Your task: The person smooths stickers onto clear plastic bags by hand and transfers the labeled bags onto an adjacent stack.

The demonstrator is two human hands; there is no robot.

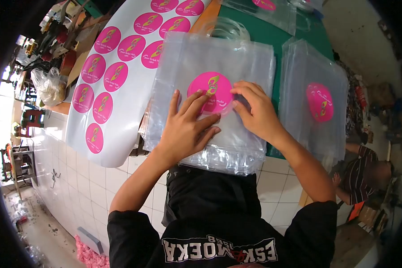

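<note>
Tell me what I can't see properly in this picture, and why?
- Head view: part of the pink sticker is hidden under the left hand's fingers.
- Head view: the far end of the sticker sheet is cut off by the top edge.
- Head view: words on the round label at right are too small and blurred to read.
- Head view: the clear bags in front can't be counted; their layers overlap.

Can spot a stuffed clear carrier bag [49,87] and a reddish stool-looking thing [31,123] out past the surface's [268,29] left edge. Further down on the white floor tiles [85,174], got a grey slab [90,240] right by some pink shredded stuff [91,254]. Off the near right corner, got a person in stripes [365,176] plus something orange [355,210].
</note>
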